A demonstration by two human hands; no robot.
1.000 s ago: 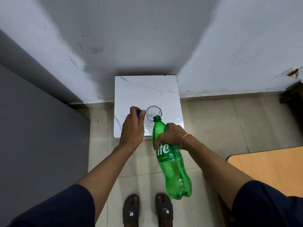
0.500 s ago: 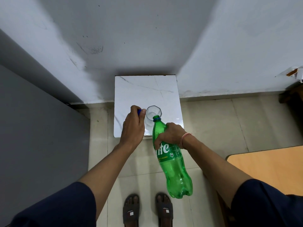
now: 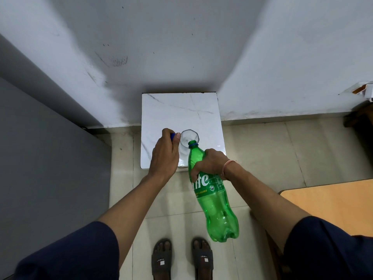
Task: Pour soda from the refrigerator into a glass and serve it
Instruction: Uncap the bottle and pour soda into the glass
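Observation:
A clear drinking glass point(image 3: 189, 136) stands near the front edge of a small white marble-topped stand point(image 3: 181, 110). My right hand point(image 3: 212, 163) grips the upper body of a green soda bottle point(image 3: 214, 197), uncapped and tilted so its open mouth rests at the glass rim. My left hand point(image 3: 165, 156) is closed around the blue bottle cap point(image 3: 172, 136), just left of the glass and touching its side. I cannot tell whether liquid is flowing.
A grey refrigerator side point(image 3: 40, 158) fills the left. A wooden table corner point(image 3: 333, 207) juts in at the right. White walls meet behind the stand. My sandalled feet point(image 3: 181, 257) stand on the tiled floor below.
The bottle's base has lifted slightly, tilting the bottle a little more toward the glass. Both hands stay where they were.

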